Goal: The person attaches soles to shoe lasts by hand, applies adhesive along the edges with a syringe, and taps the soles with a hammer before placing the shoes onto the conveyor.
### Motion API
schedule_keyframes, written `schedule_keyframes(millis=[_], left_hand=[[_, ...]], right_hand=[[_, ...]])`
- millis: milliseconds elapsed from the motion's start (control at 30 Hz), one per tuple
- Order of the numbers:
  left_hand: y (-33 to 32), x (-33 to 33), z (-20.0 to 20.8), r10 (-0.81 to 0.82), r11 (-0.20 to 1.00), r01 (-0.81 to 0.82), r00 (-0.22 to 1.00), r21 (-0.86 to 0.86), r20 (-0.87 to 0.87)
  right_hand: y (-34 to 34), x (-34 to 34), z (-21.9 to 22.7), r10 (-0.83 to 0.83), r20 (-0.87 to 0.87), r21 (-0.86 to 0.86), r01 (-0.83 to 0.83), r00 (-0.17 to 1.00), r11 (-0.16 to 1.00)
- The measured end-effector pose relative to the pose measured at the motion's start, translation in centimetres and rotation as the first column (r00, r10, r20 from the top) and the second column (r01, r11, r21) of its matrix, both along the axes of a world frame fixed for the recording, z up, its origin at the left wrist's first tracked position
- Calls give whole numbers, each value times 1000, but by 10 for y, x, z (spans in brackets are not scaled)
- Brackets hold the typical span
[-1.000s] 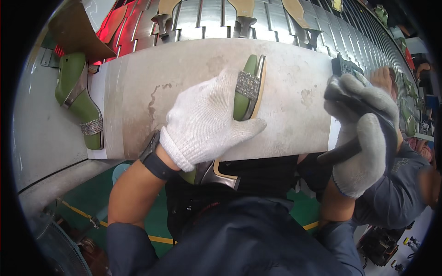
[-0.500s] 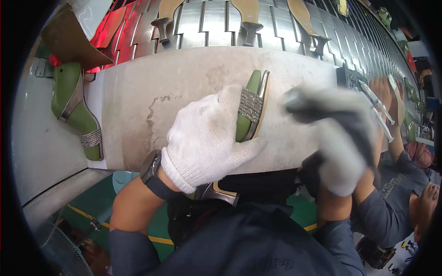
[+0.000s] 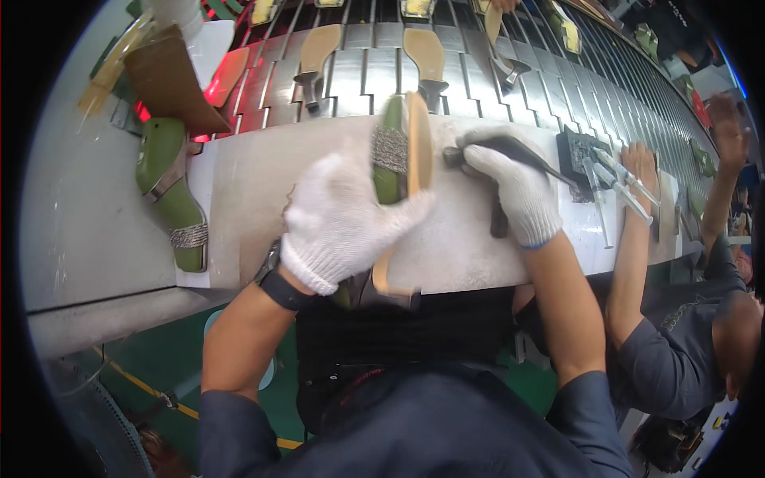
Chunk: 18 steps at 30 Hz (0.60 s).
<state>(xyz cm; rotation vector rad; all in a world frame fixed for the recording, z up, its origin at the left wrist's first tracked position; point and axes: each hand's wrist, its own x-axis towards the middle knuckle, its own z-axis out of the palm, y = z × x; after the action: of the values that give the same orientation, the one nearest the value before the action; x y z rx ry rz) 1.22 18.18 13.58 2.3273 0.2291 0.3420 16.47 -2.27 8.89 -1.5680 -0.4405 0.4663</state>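
Note:
My left hand (image 3: 343,211), in a white knit glove, is closed around a heeled sandal (image 3: 419,147) fitted on a green shoe last (image 3: 389,182). The sandal's toe points away from me, its tan sole faces right, and a glittery strap crosses the front. Its heel part shows below my wrist, near the table's front edge. To the right, apart from the sandal, my gloved right hand (image 3: 518,191) is wrapped round a dark hammer (image 3: 453,157). The hammer's round face points toward the sandal, and its handle is partly hidden by my fingers.
Another green last with a sandal (image 3: 179,199) lies on the table's left. Beyond the pale work board (image 3: 279,143), a slatted metal conveyor (image 3: 362,72) carries several tan heeled soles. On the right are a black block (image 3: 578,155), syringes (image 3: 613,187) and a co-worker's arm (image 3: 629,263).
My right hand, blurred farther right before, has come nearer the sandal with the hammer. The sandal has turned so more of its tan sole shows. The whole view has shifted.

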Motion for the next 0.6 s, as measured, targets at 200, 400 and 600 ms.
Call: schedule_keyframes(millis=[200,400,600], left_hand=[[9,-25,72,-241,949,309,844,-67,480],[-5,-22,59,-320,928,373,806,-7,497],[-30,-22,51,-208,960,277,817,-49,538]], right_hand=[[-21,-32,2,-43,-116,50,50,992,998],[-23,-96,94,-37,471,209,-70,882,975],[-43,-117,151,306,686,-104,-326,661,939]])
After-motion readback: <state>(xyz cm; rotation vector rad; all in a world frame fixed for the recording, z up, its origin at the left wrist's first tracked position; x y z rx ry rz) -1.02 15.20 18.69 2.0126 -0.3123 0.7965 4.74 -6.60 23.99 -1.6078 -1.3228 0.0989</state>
